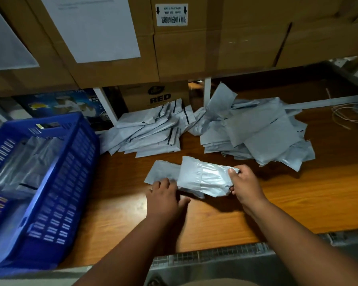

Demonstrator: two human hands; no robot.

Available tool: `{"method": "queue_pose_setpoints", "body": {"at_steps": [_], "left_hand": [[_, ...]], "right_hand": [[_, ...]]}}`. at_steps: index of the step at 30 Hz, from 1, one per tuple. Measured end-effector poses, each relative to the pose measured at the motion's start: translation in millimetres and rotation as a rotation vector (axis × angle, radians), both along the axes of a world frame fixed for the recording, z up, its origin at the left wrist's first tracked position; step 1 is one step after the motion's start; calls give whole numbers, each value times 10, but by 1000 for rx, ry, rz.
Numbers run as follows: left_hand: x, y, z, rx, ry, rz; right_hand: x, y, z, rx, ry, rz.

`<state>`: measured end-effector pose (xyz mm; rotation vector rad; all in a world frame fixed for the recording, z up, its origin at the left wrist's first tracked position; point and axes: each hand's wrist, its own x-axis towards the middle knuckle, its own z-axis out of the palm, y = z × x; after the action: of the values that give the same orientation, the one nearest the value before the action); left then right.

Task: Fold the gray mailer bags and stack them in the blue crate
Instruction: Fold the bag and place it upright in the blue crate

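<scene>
A gray mailer bag (203, 178) lies partly folded on the wooden table (318, 195) in front of me. My right hand (246, 184) pinches its right end, thumb on top. My left hand (163, 197) lies over its lower left part with fingers spread flat. The blue crate (56, 195) stands at the left with folded gray bags (25, 162) inside. Behind the held bag lie two piles of gray bags, a fanned one (151, 133) at centre and a loose heap (256, 131) to the right.
Brown cardboard boxes (194, 38) sit on a shelf overhead, with white shelf legs (207, 91) and a box marked RED (157, 98) below. A coil of thin cord (347, 114) lies at far right. A metal rail (215, 256) runs along the table's near edge.
</scene>
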<state>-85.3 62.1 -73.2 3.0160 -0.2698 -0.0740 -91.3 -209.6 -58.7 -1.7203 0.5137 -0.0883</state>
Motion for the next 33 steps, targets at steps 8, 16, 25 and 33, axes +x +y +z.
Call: {"method": "queue_pose_setpoints", "body": {"at_steps": [8, 16, 25, 33], "left_hand": [[762, -229, -85, -19, 41, 15], [594, 102, 79, -329, 128, -180], [-604, 612, 49, -185, 109, -146], [-1169, 499, -11, -78, -52, -86]], "right_hand": [[-8, 60, -14, 1, 25, -116], [-30, 136, -96, -23, 111, -6], [-239, 383, -236, -490, 138, 434], [-573, 547, -189, -959, -21, 611]]}}
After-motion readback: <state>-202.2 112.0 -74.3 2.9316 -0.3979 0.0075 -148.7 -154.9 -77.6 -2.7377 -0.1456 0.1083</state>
